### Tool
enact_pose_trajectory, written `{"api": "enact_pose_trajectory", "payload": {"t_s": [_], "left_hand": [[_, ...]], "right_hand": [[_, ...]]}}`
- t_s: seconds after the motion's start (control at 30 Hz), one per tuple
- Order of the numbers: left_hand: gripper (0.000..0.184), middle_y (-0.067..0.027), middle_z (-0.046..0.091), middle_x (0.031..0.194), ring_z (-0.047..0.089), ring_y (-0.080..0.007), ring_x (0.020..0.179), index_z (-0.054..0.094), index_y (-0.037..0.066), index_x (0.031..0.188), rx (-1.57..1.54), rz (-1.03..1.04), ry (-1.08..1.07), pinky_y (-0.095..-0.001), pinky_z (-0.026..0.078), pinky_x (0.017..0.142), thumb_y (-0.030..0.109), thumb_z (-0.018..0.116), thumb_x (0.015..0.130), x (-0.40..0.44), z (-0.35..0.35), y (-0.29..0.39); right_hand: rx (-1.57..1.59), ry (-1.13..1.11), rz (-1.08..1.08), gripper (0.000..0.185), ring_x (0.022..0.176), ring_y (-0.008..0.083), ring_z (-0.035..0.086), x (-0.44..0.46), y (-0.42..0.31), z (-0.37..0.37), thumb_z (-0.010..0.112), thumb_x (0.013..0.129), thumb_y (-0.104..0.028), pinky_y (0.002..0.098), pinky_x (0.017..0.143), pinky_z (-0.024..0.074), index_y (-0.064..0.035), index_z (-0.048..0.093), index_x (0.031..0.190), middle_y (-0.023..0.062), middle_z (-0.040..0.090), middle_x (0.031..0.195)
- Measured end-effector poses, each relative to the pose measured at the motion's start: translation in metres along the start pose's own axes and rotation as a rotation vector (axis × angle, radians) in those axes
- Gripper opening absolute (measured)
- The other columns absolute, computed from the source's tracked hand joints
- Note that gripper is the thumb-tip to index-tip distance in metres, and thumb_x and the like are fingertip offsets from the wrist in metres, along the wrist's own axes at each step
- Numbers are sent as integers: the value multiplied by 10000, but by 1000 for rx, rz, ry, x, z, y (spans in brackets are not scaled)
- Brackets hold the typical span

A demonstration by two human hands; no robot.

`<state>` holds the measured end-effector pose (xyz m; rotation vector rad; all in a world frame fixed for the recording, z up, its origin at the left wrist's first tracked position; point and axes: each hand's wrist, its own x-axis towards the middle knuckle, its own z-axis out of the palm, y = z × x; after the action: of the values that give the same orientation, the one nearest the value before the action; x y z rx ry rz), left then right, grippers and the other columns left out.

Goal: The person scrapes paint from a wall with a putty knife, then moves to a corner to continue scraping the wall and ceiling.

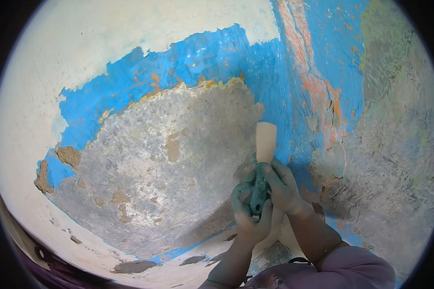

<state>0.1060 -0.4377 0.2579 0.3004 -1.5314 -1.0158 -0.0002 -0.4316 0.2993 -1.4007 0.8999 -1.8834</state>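
A putty knife (265, 139) with a broad pale blade and a green handle points up the wall, near the corner. My left hand (251, 219) is closed around the lower end of the handle. Higher up, my right hand (285, 187) grips the handle close to the blade, its thumb along the top. Whether the blade touches the wall behind it, I cannot tell. Around the blade lie bare grey plaster (169, 144) and a band of blue paint (178, 67).
Cream paint (106, 29) surrounds the scraped area above and to the left. Right of the corner, the other wall (390, 144) has rough grey plaster, with a cracked orange-pink strip (318, 79) near the corner. Brown patches (135, 266) mark the lower edge.
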Motion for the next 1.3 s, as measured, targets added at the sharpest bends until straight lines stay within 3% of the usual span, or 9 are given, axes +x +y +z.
{"api": "enact_pose_trajectory", "payload": {"t_s": [0.17, 0.27, 0.43, 0.5, 0.8, 0.87, 0.97, 1.13, 1.3], "left_hand": [[406, -187, 541, 1001, 575, -212, 830, 359, -74, 1176, 11, 169, -17, -333, 468, 687, -8, 538, 817, -1, -8, -14], [280, -189, 526, 926, 557, -215, 769, 429, -78, 1050, 657, 447, -246, -346, 440, 630, 38, 525, 815, 18, -13, 5], [253, -161, 515, 884, 529, -200, 724, 469, -54, 1031, 302, 222, -352, -315, 414, 587, 62, 487, 807, 11, -18, -21], [293, -123, 532, 892, 530, -178, 737, 472, -44, 1086, -219, 116, -235, -305, 423, 598, 137, 468, 854, 28, -12, -37], [408, -182, 590, 1068, 587, -220, 888, 502, -41, 1076, -562, -492, -288, -355, 470, 823, 270, 267, 956, 116, 54, -16], [398, -194, 589, 1062, 590, -233, 881, 509, -35, 1047, -614, -487, -278, -362, 480, 812, 267, 268, 953, 120, 60, -23], [359, -215, 593, 1038, 595, -262, 861, 499, -15, 1021, -715, -463, -248, -386, 495, 793, 251, 271, 945, 121, 69, -30], [256, -143, 562, 864, 590, -296, 790, 412, 63, 1068, -881, -450, -58, -462, 522, 732, 244, 330, 907, 126, 87, -16], [344, -31, 352, 634, 505, -214, 571, 392, 49, 1145, -1134, -335, -279, -418, 504, 533, 122, 378, 809, 126, 82, -39]], "right_hand": [[210, 39, 261, 248, 761, 78, 479, -8, 1, -3, 429, 953, -197, 235, 705, 425, -21, 492, 1117, 4, 528, 857], [-85, -110, 38, 232, 731, 75, 469, -28, 6, 0, 430, 948, -189, 235, 663, 422, -35, 501, 1106, -8, 507, 869], [-15, 131, 223, 277, 702, 109, 525, -28, -18, -25, 441, 937, -224, 253, 632, 423, 4, 512, 1078, 35, 555, 822], [0, 182, 206, 268, 658, 93, 504, -24, -25, -37, 460, 926, -216, 237, 583, 404, 3, 520, 1070, 20, 539, 787], [-189, 123, 147, 320, 660, 122, 540, -2, -30, -40, 517, 874, -124, 259, 605, 440, 37, 463, 1146, 100, 590, 850], [-413, 242, -284, 367, 776, 224, 596, 1, -24, -37, 492, 857, -74, 331, 695, 477, 47, 429, 1198, 203, 602, 973], [-546, 183, -391, 429, 916, 354, 598, -1, -16, -45, 471, 841, -47, 401, 776, 473, 55, 389, 1249, 263, 575, 1062], [-709, 154, -228, 464, 889, 465, 576, 2, -34, -45, 492, 822, -70, 446, 761, 471, 56, 392, 1257, 302, 579, 982], [-851, 129, -94, 332, 770, 451, 590, -1, -46, -45, 522, 810, -100, 458, 683, 480, 45, 525, 1109, 305, 583, 828]]}}
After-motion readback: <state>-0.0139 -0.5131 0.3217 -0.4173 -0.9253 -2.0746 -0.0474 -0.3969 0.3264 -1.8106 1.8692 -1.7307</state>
